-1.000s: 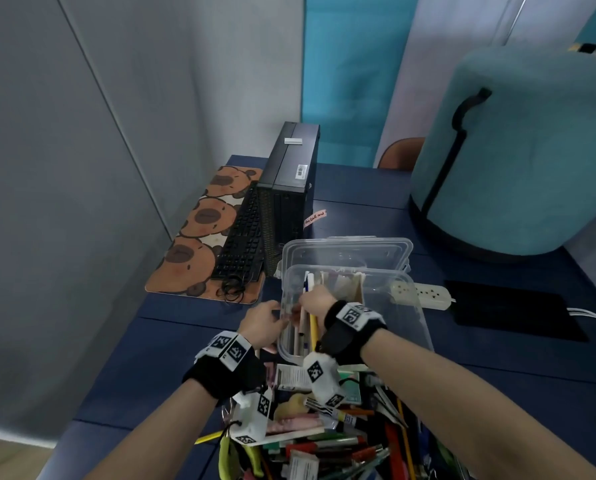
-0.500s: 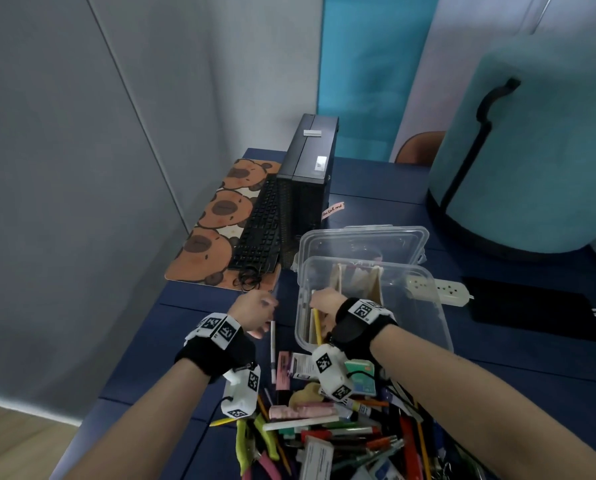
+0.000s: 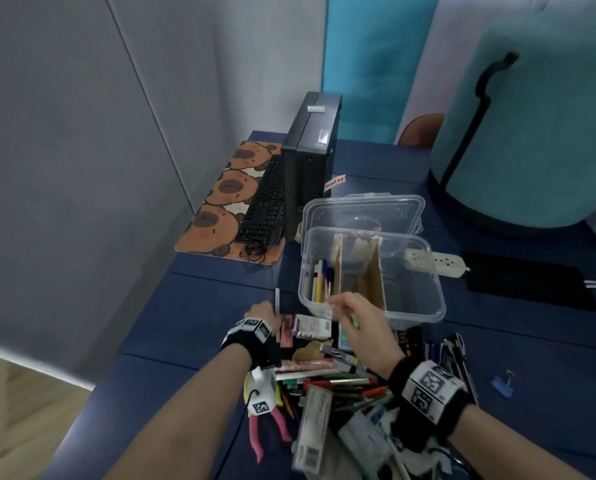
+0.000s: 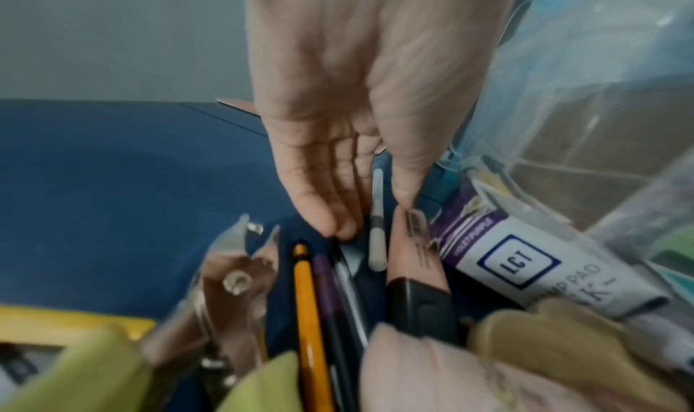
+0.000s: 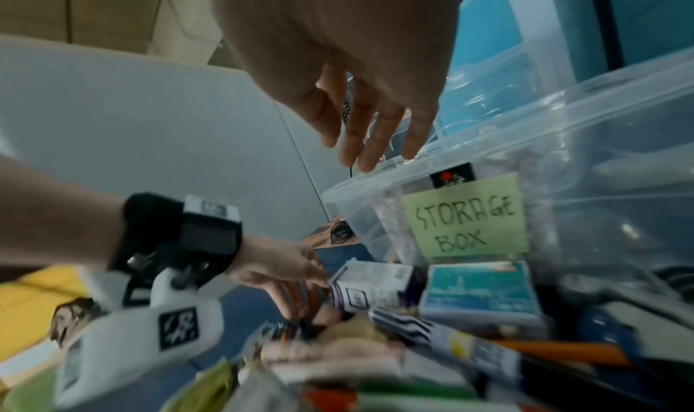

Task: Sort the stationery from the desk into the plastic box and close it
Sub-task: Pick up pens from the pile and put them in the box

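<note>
The clear plastic box [image 3: 424, 299] stands open on the blue desk, its lid [image 3: 362, 206] lying behind it. Cardboard dividers split it, and several pens [image 3: 319, 280] stand in the left compartment. In the right wrist view a green "STORAGE BOX" label [image 5: 465, 216] shows on its front wall. My right hand [image 3: 355, 320] hovers empty, fingers relaxed, over the near left corner of the box. My left hand [image 3: 261, 311] reaches down at the pile of stationery [image 3: 341, 382]. Its straight fingertips [image 4: 330, 225] touch dark pens, with a white pen [image 4: 376, 219] lying between fingers and thumb.
A computer tower [image 3: 310, 168], keyboard [image 3: 265, 202] and capybara mat [image 3: 220, 209] fill the far left. A power strip [image 3: 435, 263] and black pad [image 3: 532, 289] lie right of the box. A blue binder clip [image 3: 502, 382] sits alone at the right. Pliers [image 4: 233, 276] lie beside my left hand.
My right hand has come out of the box's left compartment and back over its near edge, empty. My left hand has dropped from the box's side to the pile.
</note>
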### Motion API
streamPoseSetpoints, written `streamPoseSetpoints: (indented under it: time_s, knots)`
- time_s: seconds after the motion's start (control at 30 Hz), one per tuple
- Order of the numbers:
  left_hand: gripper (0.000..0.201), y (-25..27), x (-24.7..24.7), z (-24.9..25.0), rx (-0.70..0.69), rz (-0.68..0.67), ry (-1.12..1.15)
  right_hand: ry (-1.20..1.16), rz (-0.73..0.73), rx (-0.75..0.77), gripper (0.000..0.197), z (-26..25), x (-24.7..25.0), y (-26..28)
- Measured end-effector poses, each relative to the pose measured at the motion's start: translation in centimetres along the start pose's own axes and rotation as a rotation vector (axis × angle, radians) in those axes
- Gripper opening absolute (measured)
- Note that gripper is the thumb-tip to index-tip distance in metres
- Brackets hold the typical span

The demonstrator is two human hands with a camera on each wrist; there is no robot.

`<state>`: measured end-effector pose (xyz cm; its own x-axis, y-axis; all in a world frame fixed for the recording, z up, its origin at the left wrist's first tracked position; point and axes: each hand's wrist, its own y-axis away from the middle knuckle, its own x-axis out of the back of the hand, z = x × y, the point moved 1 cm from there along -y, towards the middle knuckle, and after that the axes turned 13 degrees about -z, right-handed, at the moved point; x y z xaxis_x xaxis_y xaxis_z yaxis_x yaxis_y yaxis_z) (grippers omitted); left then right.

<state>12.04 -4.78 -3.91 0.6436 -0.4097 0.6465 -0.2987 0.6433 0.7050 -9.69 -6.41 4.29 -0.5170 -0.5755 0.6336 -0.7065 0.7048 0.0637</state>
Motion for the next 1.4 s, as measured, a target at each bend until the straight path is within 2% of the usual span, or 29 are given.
streamPoseSetpoints:
  time_s: [0.07, 0.17, 0.4, 0.47, 0.57, 0.67, 0.73, 0.9, 0.97, 1.03, 1.2, 1.33, 1.4]
  knots:
    - [0.047, -0.4, -0.3, 0.1, 0.003, -0.005, 0.042, 0.09, -0.028, 0.036, 0.023, 0.7, -0.1, 1.8]
    - [0.055, -1.1, -0.4, 0.0, -0.007, -0.015, 0.105, 0.064, -0.092, 0.005, 0.025, 2.0, -0.3, 3.8]
    - [0.037, -1.2, -0.5, 0.3, -0.037, -0.064, 0.181, 0.021, -0.211, -0.061, 0.022, 2.5, -1.8, 3.2]
    - [0.036, -1.0, 0.2, 0.3, -0.051, -0.027, 0.164, 0.019, -0.221, -0.07, 0.019, 2.5, -2.1, 2.7]
    - [0.036, 0.1, 2.5, -0.9, -0.138, 0.097, 0.232, 0.021, -0.241, -0.099, 0.018, 3.0, -2.6, 2.3]
    - [0.015, 2.0, 5.0, -3.2, -0.189, 0.22, 0.452, 0.023, -0.292, -0.142, 0.018, 3.3, -3.4, 2.0]
    - [0.013, 2.8, 5.6, -4.6, -0.22, 0.24, 0.619, 0.021, -0.317, -0.17, 0.019, 3.1, -4.1, 1.4]
    - [0.013, 4.7, 5.2, -6.3, -0.322, 0.159, 0.85, 0.103, -0.373, -0.22, 0.02, 2.1, -5.4, 0.4]
    - [0.008, 5.6, 4.5, -6.3, -0.367, 0.128, 0.875, 0.192, -0.452, -0.223, 0.015, 2.0, -6.1, 0.2]
    - [0.012, 6.3, 3.7, -6.2, -0.402, 0.116, 0.903, 0.287, -0.533, -0.199, 0.014, 1.5, -7.0, -0.1]
    - [0.016, 7.3, 3.1, -5.5, -0.429, 0.066, 0.897, 0.575, -0.615, -0.155, 0.017, -0.5, -9.2, -1.4]
    - [0.026, 8.8, 3.8, -4.7, -0.456, 0.011, 1.065, 0.725, -0.607, -0.191, 0.042, -0.6, -10.5, -1.8]
    - [0.033, 9.3, 4.2, -4.3, -0.471, -0.034, 1.139, 0.734, -0.556, -0.201, 0.047, -0.3, -10.6, -1.9]
